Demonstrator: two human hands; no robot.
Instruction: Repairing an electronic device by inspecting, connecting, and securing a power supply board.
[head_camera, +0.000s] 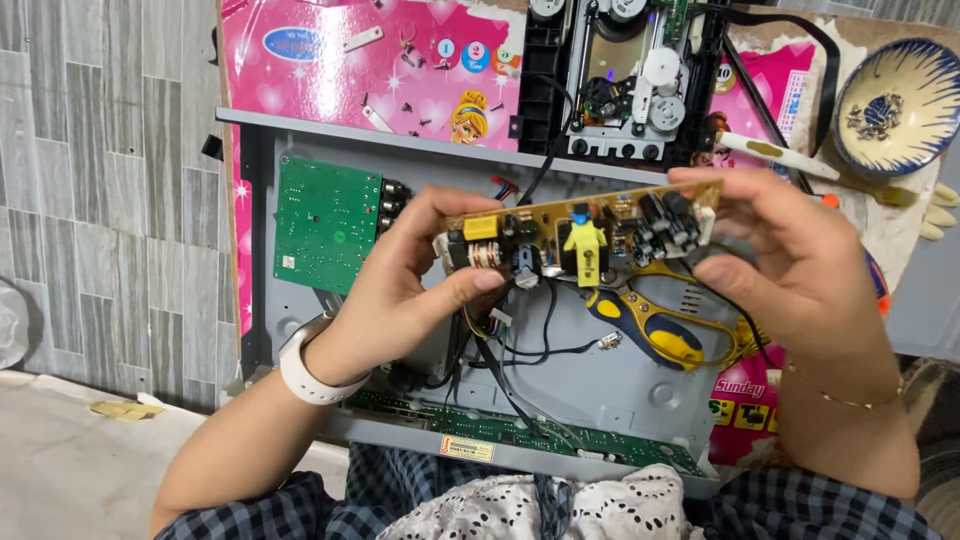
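I hold a long tan power-supply circuit board up between both hands, above an opened grey metal player chassis. My left hand, with a white wristband, pinches the board's left end near a yellow block and a coil. My right hand grips the right end by the black capacitors. A yellow transformer sits mid-board. Black wires hang from the board down into the chassis.
A green circuit board is mounted at the chassis's left. Yellow-and-blue scissors lie inside it. A black disc-drive mechanism sits behind, on a pink printed sheet with loose screws. At right: a blue-patterned bowl of screws and a white-handled tool.
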